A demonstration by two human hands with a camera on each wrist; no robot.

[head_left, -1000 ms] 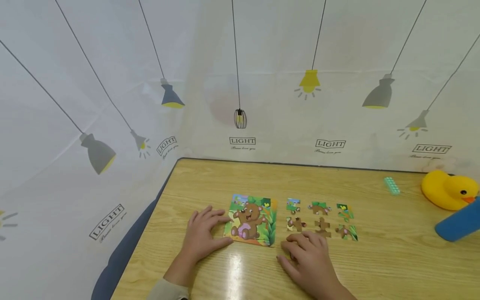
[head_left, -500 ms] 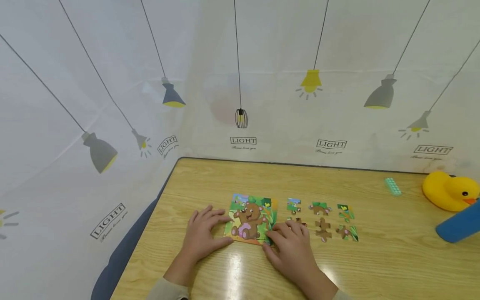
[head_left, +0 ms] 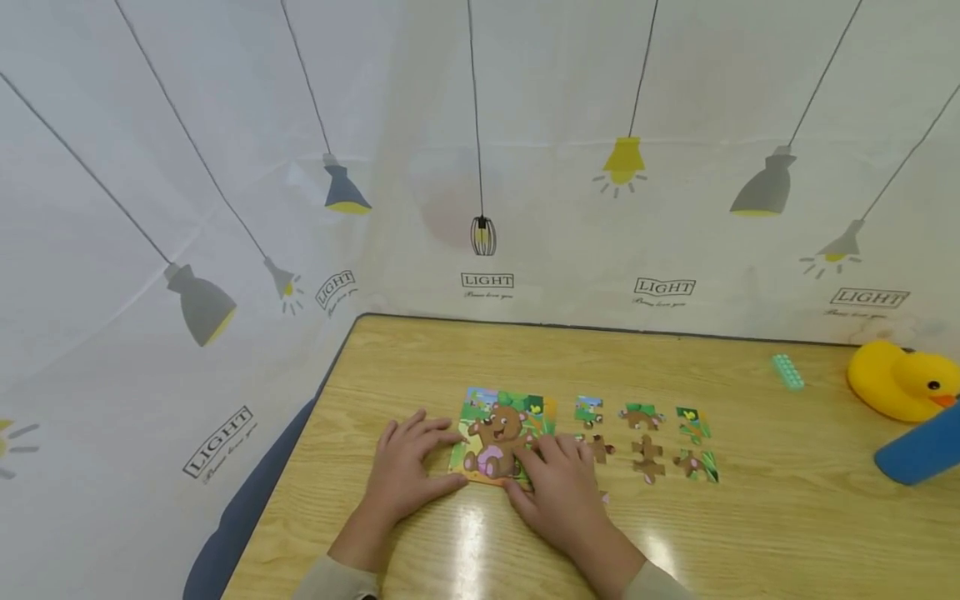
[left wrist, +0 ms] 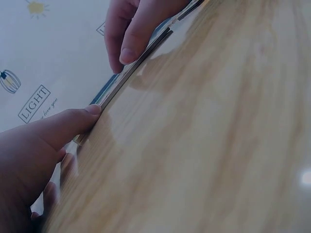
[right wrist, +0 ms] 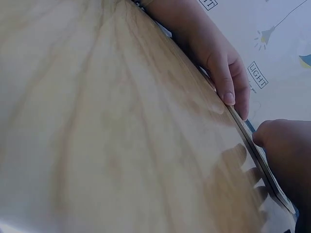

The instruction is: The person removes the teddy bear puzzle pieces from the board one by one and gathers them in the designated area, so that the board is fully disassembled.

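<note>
A square bear-picture puzzle board (head_left: pixel 487 429) lies flat on the wooden table. My left hand (head_left: pixel 405 467) rests at its left side, fingers spread, fingertips at the edge and thumb by the lower left corner. My right hand (head_left: pixel 566 492) lies over the board's lower right part, fingers bent down onto it and thumb at the near edge; it hides that corner. To the right lie loose jigsaw pieces in two rows, among them a sky piece (head_left: pixel 588 410), a brown bear piece (head_left: pixel 647 458) and a green-edged piece (head_left: pixel 696 465). A pink-tipped piece (head_left: pixel 604 497) shows beside the right hand.
A yellow rubber duck (head_left: pixel 892 383) and a blue cylinder (head_left: pixel 915 450) stand at the right. A small mint-green studded block (head_left: pixel 787 372) lies near the back edge. Behind the table (head_left: pixel 750 550) hangs a white sheet (head_left: pixel 555 242) printed with lamps.
My right hand has moved left from beside the loose pieces onto the board's lower right part, uncovering the brown pieces. My left hand has stayed at the left edge.
</note>
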